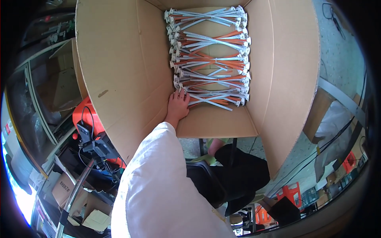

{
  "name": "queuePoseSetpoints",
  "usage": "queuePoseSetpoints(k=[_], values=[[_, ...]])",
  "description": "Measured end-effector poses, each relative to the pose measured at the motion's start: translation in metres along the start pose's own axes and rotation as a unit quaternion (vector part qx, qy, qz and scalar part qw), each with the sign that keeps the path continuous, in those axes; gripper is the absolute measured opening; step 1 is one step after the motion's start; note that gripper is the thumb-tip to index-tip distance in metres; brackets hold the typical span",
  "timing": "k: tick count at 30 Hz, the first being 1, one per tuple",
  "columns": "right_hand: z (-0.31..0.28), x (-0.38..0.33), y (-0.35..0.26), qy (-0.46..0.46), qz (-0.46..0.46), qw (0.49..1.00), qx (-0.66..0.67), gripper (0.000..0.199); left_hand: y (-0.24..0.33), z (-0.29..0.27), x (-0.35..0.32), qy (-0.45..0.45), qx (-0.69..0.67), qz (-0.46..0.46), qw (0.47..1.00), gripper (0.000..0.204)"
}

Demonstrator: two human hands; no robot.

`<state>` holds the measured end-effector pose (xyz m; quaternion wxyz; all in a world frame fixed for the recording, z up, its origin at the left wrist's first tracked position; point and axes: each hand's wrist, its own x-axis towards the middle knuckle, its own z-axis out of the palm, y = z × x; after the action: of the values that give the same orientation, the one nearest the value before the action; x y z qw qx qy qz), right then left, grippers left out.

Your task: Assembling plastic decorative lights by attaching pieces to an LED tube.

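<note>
My left hand (178, 105) reaches down into an open cardboard box (218, 123), with its white sleeve (158, 178) coming up from the lower edge. Its fingers are stretched and slightly apart. They rest on the white end pieces of the nearest bundle of thin grey and orange strips (214, 98), at that bundle's left end. Several more such bundles (212, 61) lie in rows behind it, each pinched at the middle and fanned out toward white ends on both sides. No part of my right hand shows.
The box's side flaps (115, 71) spread out left and right. On the left are a red case (84, 113), black devices with cords (101, 144) and a metal rail (77, 190). A black chair (206, 178) stands below the box. Red stools (291, 193) and cables are at right.
</note>
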<state>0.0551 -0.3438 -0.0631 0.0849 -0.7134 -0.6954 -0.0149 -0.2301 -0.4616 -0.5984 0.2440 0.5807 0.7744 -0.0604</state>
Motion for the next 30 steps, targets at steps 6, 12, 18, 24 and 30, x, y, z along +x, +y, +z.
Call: queuePoseSetpoints(k=[6,12,18,24,30], values=[[0.004,0.005,-0.003,0.007,0.017,1.0,0.013,0.047,0.013,-0.042,0.003,-0.06,0.035,-0.002,0.998,0.075],[-0.001,0.01,0.02,0.038,-0.107,0.994,0.009,0.044,0.035,-0.093,-0.005,0.007,-0.047,0.034,0.998,0.061],[-0.012,0.007,0.004,0.1,-0.105,0.989,0.021,0.039,0.096,-0.241,-0.013,-0.033,-0.155,0.137,0.978,0.036],[-0.022,-0.008,0.025,0.137,-0.126,0.979,0.079,0.035,0.213,-0.451,-0.106,0.26,-0.331,0.38,0.823,0.016],[-0.063,-0.057,0.038,0.209,-0.31,0.873,0.313,0.023,0.272,-0.48,-0.166,0.309,-0.298,0.539,0.725,0.014]])
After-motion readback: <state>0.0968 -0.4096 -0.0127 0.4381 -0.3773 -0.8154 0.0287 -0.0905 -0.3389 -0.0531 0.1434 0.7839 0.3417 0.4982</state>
